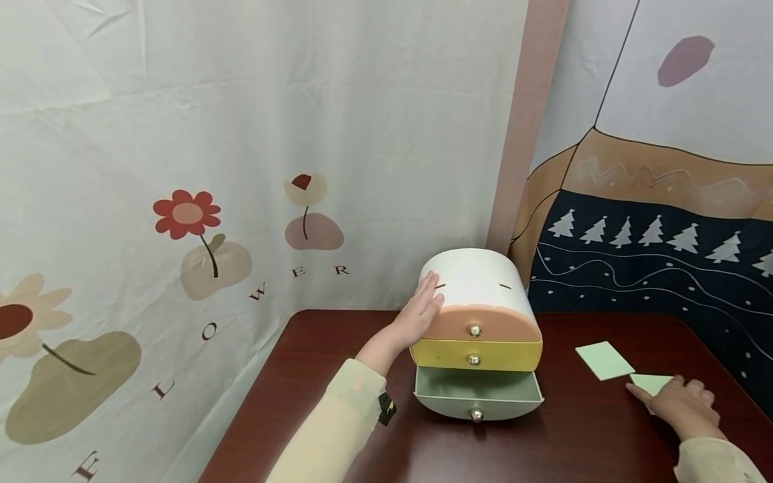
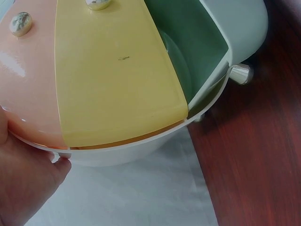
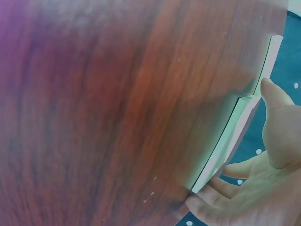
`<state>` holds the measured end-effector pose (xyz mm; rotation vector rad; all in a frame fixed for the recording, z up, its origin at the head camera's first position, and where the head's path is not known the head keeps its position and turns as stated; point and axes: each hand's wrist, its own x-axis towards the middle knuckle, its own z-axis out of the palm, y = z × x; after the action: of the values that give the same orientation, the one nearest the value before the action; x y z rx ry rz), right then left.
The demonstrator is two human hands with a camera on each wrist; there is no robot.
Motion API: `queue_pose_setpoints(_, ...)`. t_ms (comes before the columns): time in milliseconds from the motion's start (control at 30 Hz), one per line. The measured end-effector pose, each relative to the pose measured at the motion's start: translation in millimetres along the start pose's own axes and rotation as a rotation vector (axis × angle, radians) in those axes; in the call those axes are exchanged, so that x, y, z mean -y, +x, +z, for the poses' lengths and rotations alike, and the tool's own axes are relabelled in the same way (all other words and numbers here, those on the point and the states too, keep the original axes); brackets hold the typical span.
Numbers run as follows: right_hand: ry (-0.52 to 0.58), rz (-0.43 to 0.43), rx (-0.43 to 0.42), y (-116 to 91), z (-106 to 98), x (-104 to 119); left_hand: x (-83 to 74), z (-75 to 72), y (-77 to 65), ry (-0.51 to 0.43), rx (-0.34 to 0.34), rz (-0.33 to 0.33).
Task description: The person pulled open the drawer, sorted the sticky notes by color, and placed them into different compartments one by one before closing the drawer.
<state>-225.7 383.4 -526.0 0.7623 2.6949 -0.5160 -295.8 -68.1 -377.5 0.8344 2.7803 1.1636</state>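
Desktop drawer cabinet (image 1: 474, 272), rounded white shell, standing toward the back of a dark red-brown wooden table (image 1: 580, 443); three drawers, each with a round metallic knob. Top drawer (image 1: 507, 325), peach, pushed in; middle drawer (image 1: 510, 357), yellow, likewise; bottom drawer (image 1: 435, 405), pale green, pulled out, its interior partly visible. Left hand (image 1: 412, 318): laid against the cabinet's left side near the upper front edge, fingers extended rather than wrapped, nothing enclosed in the grip. Two thin pale green squares, flat on the table, right of the cabinet: far green square (image 1: 605, 361), untouched by the fingers; near green square (image 1: 649, 383), just beside it toward the front right, partly covered by the right hand (image 1: 685, 404). Right-hand grip: parted to about the square's breadth, thumb at one end and fingertips at the other, the square held between; firmness cannot be told. Sleeves (image 1: 326, 433), pale cream. Backdrop: white cloth (image 1: 386, 134) printed with flowers and letters.
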Motion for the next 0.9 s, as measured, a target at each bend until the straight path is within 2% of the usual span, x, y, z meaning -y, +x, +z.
queue_pose_setpoints(333,0.014,0.021,0.04,-4,-5,2,0.5,-0.8,0.6,-0.009,-0.005,0.003)
queue_pose_setpoints(800,0.144,0.066,0.065,-5,-14,4,1.2,-1.7,1.8,0.003,-0.008,0.011)
queue_pose_setpoints(900,0.16,0.071,0.037,-5,-13,4,1.0,-1.9,1.6,0.001,-0.006,0.008)
